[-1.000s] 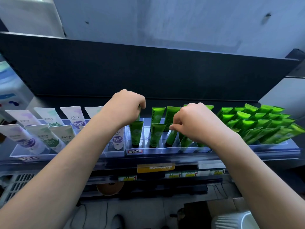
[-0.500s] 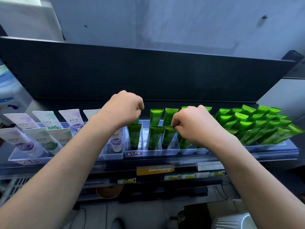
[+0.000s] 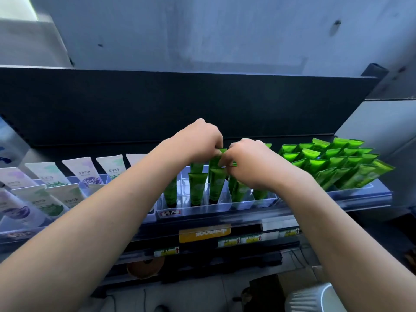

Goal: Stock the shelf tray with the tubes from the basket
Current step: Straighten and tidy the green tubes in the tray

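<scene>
Down near the floor a white ribbed bin (image 3: pixel 315 299) shows. Above it, at the shelf's front edge, sits the clear divided tray (image 3: pixel 216 207) with dark green tubes (image 3: pixel 197 188) upright in its slots. Over them the left hand (image 3: pixel 198 140) and right hand (image 3: pixel 249 161) meet, fingers pinching the top of one green tube (image 3: pixel 216 176). Brighter green tubes (image 3: pixel 337 163) crowd the right; pale tubes (image 3: pixel 48 174) lean left.

Both forearms reach fwd, converging at centre. Left hand (image 3: pixel 198 140) knuckles up, fingers curled, pinching. Right hand (image 3: pixel 249 161) just beside it, fingers curled too, pinching; fingertips nearly touching.
</scene>
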